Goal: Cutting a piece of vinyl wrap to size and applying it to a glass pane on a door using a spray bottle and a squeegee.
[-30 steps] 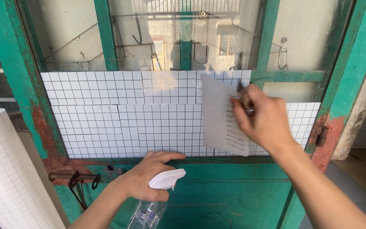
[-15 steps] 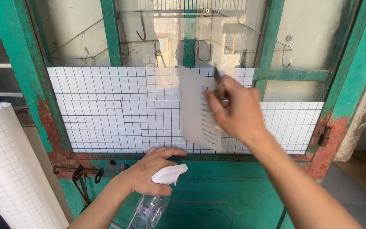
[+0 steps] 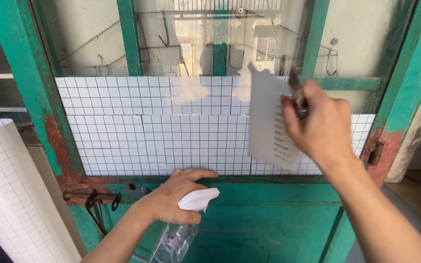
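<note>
My right hand (image 3: 317, 124) grips a dark tool handle (image 3: 298, 100) together with a pale grey sheet (image 3: 269, 126) and presses it against white grid-patterned film (image 3: 162, 126) stuck on the lower half of a window pane. My left hand (image 3: 176, 197) holds a clear spray bottle with a white trigger head (image 3: 198, 199) low in front of the green door panel, its fingertips near the lower edge of the film.
The pane sits in a worn green wooden frame (image 3: 23, 83) with rusty patches. A roll of the same grid film (image 3: 10, 195) leans at the lower left. A rusty latch (image 3: 93, 197) hangs on the frame's lower rail. Metal hooks show behind the glass.
My right hand with the tool and sheet slid left across the film, then came back to the right. My left hand and the spray bottle stayed where they were.
</note>
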